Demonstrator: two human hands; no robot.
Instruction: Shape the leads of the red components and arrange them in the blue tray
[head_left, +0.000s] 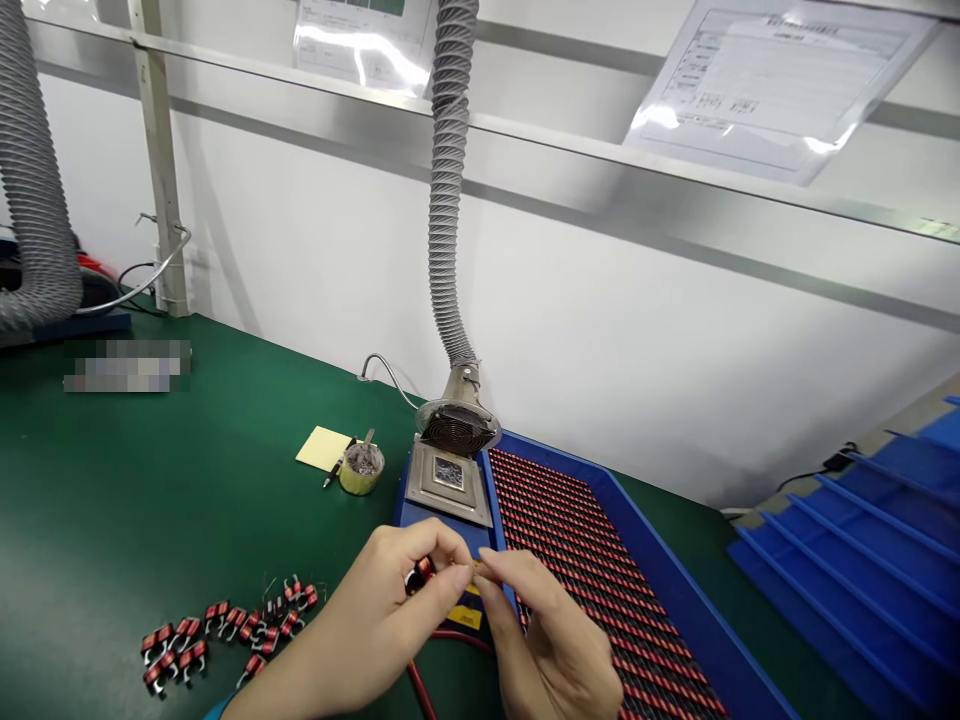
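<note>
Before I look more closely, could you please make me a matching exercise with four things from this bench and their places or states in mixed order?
1. Small coil
2. Middle ribbed hose
3. Yellow paper
4. Blue tray

A. lying left of the round tub
B. filled with rows of red-and-black parts
C. in the left hand
D. hanging in front of the white wall

Pairs:
Small coil: C
Middle ribbed hose: D
Yellow paper: A
Blue tray: B

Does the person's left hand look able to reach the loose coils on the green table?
Probably yes: nothing visible blocks the left hand from the loose coils to its left on the green table, though it seems occupied with another red-and-black coil.
</note>
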